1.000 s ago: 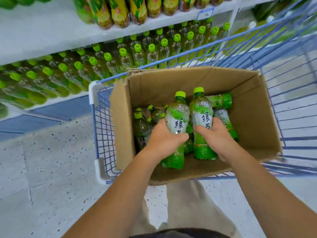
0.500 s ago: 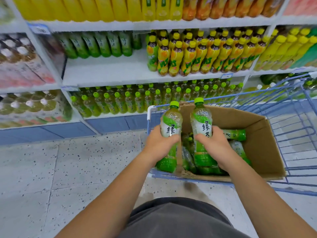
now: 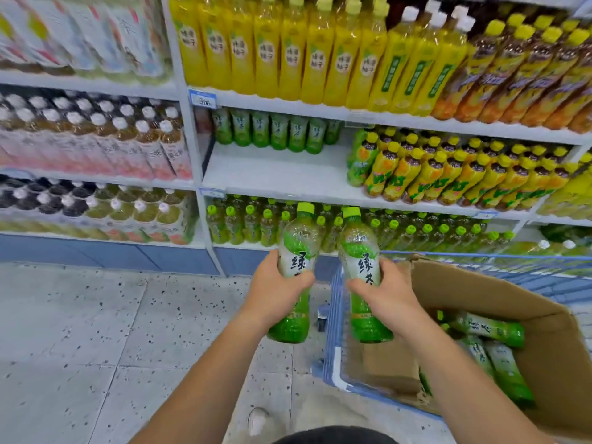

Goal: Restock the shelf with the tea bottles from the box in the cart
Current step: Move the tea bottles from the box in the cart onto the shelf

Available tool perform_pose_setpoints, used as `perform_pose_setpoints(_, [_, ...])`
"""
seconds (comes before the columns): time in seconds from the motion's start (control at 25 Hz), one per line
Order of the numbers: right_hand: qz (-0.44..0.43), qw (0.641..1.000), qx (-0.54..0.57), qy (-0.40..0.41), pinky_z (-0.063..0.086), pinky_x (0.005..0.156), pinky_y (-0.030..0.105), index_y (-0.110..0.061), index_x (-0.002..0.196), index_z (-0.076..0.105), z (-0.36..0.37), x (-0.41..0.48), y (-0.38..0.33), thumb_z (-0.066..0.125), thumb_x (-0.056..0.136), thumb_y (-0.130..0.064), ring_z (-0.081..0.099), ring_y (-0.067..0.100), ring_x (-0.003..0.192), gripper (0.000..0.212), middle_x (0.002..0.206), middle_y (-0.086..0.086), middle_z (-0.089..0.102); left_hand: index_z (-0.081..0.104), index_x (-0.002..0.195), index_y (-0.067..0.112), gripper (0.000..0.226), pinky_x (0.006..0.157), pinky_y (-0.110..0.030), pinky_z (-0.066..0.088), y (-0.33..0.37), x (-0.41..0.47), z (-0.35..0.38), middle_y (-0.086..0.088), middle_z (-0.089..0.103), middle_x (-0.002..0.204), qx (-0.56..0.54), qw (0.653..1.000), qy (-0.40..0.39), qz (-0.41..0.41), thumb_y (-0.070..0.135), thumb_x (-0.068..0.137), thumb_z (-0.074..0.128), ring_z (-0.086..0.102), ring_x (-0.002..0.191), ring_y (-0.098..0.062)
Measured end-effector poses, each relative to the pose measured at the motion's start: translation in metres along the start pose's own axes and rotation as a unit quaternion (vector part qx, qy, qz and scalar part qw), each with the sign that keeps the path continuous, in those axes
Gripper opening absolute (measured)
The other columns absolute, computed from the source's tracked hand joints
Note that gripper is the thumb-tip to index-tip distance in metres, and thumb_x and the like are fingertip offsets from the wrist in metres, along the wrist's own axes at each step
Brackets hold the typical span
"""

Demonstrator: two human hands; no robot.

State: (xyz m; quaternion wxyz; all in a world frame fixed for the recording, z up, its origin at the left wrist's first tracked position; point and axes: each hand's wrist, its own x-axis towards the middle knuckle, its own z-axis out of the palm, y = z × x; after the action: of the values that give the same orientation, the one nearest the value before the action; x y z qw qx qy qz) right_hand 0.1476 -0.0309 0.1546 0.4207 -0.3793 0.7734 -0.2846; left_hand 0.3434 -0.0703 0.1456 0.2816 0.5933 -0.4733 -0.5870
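Your left hand [image 3: 275, 294] curls its fingers [image 3: 270, 262] round an upright tea bottle [image 3: 298, 248], your right hand [image 3: 386, 294] grips a second bottle [image 3: 360, 251]; the half-bare shelf [image 3: 272, 174] lies ahead and above, nearer your left.

The left tea bottle [image 3: 298, 248] shows 绿, the right tea bottle [image 3: 362, 257] 绿茶. The far yellow bottles [image 3: 267, 52] read 蜂蜜柚子. The price tag [image 3: 202, 99] is too blurred to read.

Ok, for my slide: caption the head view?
Left hand holds the left bottle, right hand the right bottle, facing the part-empty shelf.
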Motion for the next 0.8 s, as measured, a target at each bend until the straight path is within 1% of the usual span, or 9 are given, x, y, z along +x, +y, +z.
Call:
perform_pose_setpoints(0.12, [-0.016,1.000,0.004,0.008,0.044,0.058,0.024,-0.023,0.111,0.057,0.028,0.035,-0.022,0.077,0.083,-0.026,0.062,0.004,0.079,0.034,0.094,-0.010,0.066,0.063,0.100,0.028,0.024,0.049,-0.016,0.044,-0.001,0.036,-0.020,0.006,0.070,0.081,-0.005,1.000,0.017,-0.004,0.019,0.082,0.076,0.060,0.056,0.001])
perform_pose_setpoints(0.24, [-0.012,0.999,0.029,0.020,0.052,0.067,0.029,-0.027,0.107,0.060,0.055,0.085,-0.033,0.078,0.080,-0.025,0.066,0.009,0.082,0.033,0.097,-0.007,0.069,0.066,0.101,0.030,0.025,0.051,-0.014,0.047,-0.001,0.089,-0.033,0.008,0.073,0.084,0.009,1.000,0.029,0.004,0.021,0.081,0.079,0.067,0.068,-0.004])
perform_pose_setpoints(0.36, [-0.017,0.998,0.058,0.027,0.049,0.062,0.027,-0.028,0.106,0.057,0.075,0.143,-0.039,0.078,0.081,-0.023,0.065,0.008,0.081,0.033,0.096,-0.007,0.068,0.066,0.101,0.030,0.026,0.057,-0.019,0.049,-0.001,0.148,-0.041,0.008,0.071,0.085,0.044,0.998,0.034,0.017,0.021,0.080,0.079,0.067,0.073,-0.008])
perform_pose_setpoints(0.44, [-0.021,0.997,0.069,0.033,0.050,0.060,0.028,-0.029,0.101,0.056,0.084,0.184,-0.040,0.078,0.079,-0.022,0.065,0.008,0.080,0.032,0.093,-0.007,0.067,0.065,0.103,0.030,0.030,0.056,-0.018,0.049,-0.005,0.188,-0.040,0.008,0.071,0.085,0.063,0.997,0.036,0.017,0.020,0.079,0.080,0.066,0.072,-0.004])
perform_pose_setpoints(0.56, [-0.021,0.996,0.071,0.053,0.057,0.069,0.036,-0.030,0.099,0.060,0.094,0.240,-0.038,0.079,0.072,-0.026,0.067,0.013,0.081,0.033,0.090,-0.007,0.069,0.065,0.101,0.028,0.031,0.048,-0.012,0.046,-0.006,0.243,-0.034,0.009,0.070,0.083,0.091,0.995,0.044,0.020,0.017,0.076,0.081,0.063,0.063,0.005])
perform_pose_setpoints(0.6, [-0.020,0.995,0.070,0.061,0.058,0.071,0.038,-0.030,0.099,0.061,0.095,0.259,-0.036,0.080,0.072,-0.028,0.067,0.013,0.081,0.033,0.090,-0.008,0.070,0.065,0.101,0.028,0.032,0.048,-0.014,0.049,-0.005,0.261,-0.032,0.009,0.071,0.083,0.103,0.994,0.042,0.022,0.018,0.076,0.082,0.065,0.064,0.004])
perform_pose_setpoints(0.68, [-0.026,0.995,0.063,0.071,0.058,0.071,0.039,-0.028,0.097,0.062,0.097,0.291,-0.036,0.080,0.072,-0.030,0.067,0.013,0.080,0.031,0.088,-0.007,0.070,0.065,0.100,0.029,0.032,0.058,-0.026,0.060,-0.003,0.293,-0.031,0.007,0.073,0.085,0.127,0.991,0.045,0.026,0.021,0.074,0.083,0.069,0.070,-0.005])
perform_pose_setpoints(0.76, [-0.037,0.994,0.058,0.082,0.057,0.067,0.035,-0.027,0.096,0.062,0.096,0.324,-0.040,0.080,0.073,-0.030,0.066,0.012,0.077,0.029,0.087,-0.007,0.070,0.065,0.097,0.030,0.031,0.065,-0.036,0.063,0.001,0.326,-0.031,0.008,0.073,0.083,0.146,0.987,0.049,0.043,0.025,0.073,0.084,0.071,0.070,-0.008])
perform_pose_setpoints(0.8, [-0.044,0.994,0.056,0.088,0.055,0.065,0.032,-0.026,0.097,0.063,0.094,0.341,-0.042,0.079,0.074,-0.029,0.066,0.011,0.077,0.028,0.087,-0.007,0.070,0.065,0.096,0.031,0.031,0.065,-0.036,0.063,0.004,0.344,-0.031,0.009,0.073,0.082,0.152,0.985,0.053,0.057,0.027,0.073,0.085,0.070,0.069,-0.007])
